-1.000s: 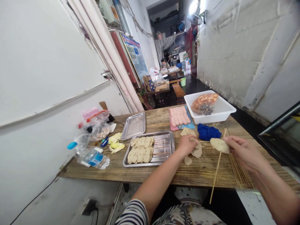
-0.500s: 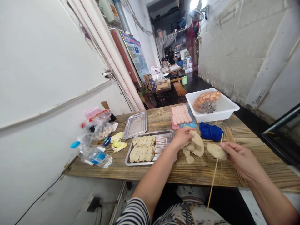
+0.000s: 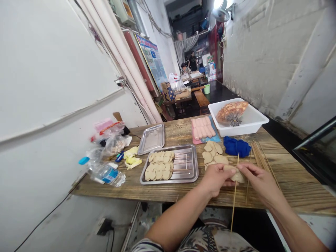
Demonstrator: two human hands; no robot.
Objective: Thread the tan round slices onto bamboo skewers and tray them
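Pinching away with 2 hands here, fingertips nearly meeting over the table (image 3: 181, 133). Left hand (image 3: 216, 179) has thumb and fingers closed on a pale slice (image 3: 238, 177), can't tell if there's more than 1. Right hand (image 3: 256, 176) is pinched tight on its other side, right by the stick (image 3: 233, 204), which hangs down past the table's edge. Loose slices (image 3: 211, 150) are piled just beyond the left hand, and 2 rows of skewered ones (image 3: 160, 166) lie in the metal tray (image 3: 195, 162).
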